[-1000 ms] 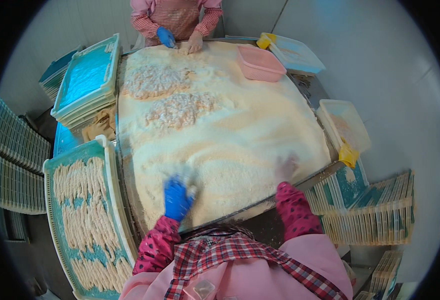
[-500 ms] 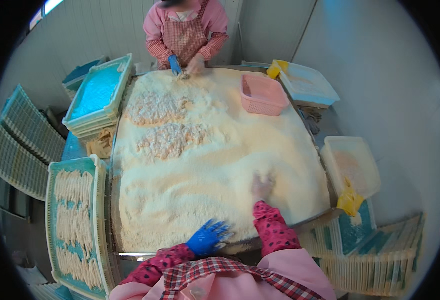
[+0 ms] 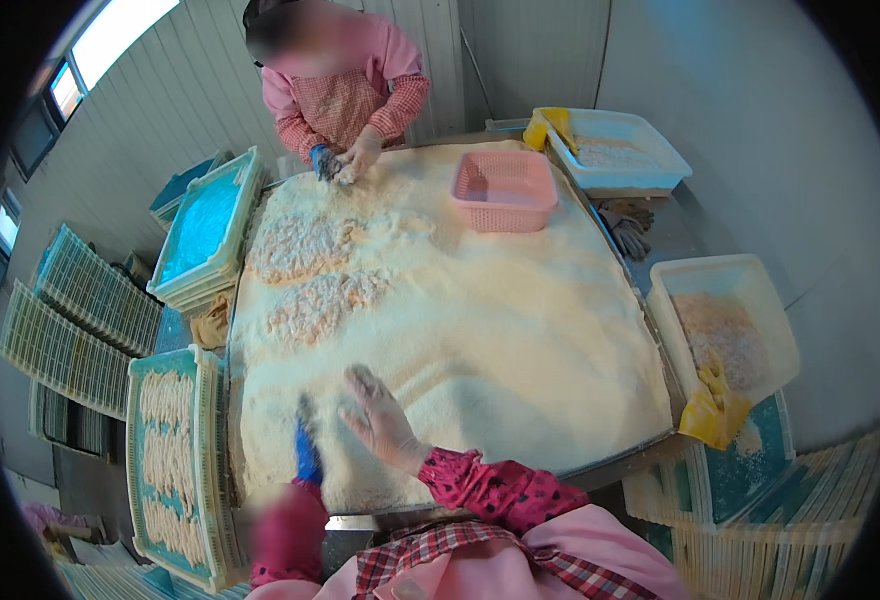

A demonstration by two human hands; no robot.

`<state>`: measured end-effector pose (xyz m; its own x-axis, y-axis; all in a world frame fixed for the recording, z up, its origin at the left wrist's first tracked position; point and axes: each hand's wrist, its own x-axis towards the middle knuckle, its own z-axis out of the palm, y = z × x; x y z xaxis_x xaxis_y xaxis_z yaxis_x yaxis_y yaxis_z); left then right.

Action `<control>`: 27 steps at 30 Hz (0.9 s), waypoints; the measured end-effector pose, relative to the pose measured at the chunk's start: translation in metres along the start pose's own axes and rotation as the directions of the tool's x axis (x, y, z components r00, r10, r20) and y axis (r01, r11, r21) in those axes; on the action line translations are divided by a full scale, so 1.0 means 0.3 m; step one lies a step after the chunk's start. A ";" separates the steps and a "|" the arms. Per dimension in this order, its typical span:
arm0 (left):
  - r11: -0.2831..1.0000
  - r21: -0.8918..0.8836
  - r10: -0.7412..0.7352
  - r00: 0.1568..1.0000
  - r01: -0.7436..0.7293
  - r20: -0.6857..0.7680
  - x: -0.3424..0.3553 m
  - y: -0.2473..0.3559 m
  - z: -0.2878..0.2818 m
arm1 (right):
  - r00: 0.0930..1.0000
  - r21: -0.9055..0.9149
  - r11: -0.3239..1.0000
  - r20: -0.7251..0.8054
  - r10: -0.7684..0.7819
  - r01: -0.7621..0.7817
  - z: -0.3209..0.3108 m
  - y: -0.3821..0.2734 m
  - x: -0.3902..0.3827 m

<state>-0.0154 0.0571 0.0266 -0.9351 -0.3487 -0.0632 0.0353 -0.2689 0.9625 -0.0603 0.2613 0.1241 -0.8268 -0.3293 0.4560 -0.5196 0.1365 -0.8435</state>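
Note:
A broad bed of pale, crumb-like coating powder [image 3: 480,370] covers the worktable. At its near left, my left hand [image 3: 308,455], in a blue glove, stands edge-on in the powder, fingers stretched forward and somewhat blurred. To the right of it, my right hand [image 3: 385,422], in a thin translucent glove, is open with its palm turned toward the left and fingers apart. Neither hand shows anything held. Beyond my hands lie two heaps of pinkish, powder-dusted pieces, a nearer heap [image 3: 325,305] and a farther heap [image 3: 300,247].
A tray [image 3: 210,430] of coated strips in rows stands at left, with stacked trays [image 3: 245,215] behind it. A pink basket [image 3: 505,215] sits on the powder. White tubs [image 3: 775,300] with yellow gloves [image 3: 715,405] line the right. A co-worker's hands [image 3: 350,160] handle pieces opposite.
My right hand has moved from the right of the powder to the left, close to my left hand. My left hand has shifted left and turned edge-on. The view has tilted up slightly.

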 end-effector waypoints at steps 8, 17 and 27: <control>0.932 -0.287 0.278 0.944 -0.221 0.179 0.024 0.201 0.600 | 0.869 0.401 0.782 0.088 0.486 -0.478 -0.157 0.194 -0.163; 0.954 0.105 0.231 0.913 -0.280 0.338 0.084 -0.206 0.655 | 0.879 0.423 0.841 -0.177 0.442 -0.338 -0.431 -0.074 -0.209; 0.999 -0.036 0.034 0.894 -0.020 0.446 -0.213 -0.224 0.938 | -0.251 0.437 0.896 -0.862 0.441 0.073 -1.282 0.016 -0.963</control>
<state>-0.0573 0.3501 0.0403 -0.9924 0.0791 0.0942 0.0670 -0.2943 0.9533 0.0932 0.7163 0.0975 -0.2068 0.9480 -0.2418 -0.4315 -0.3101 -0.8471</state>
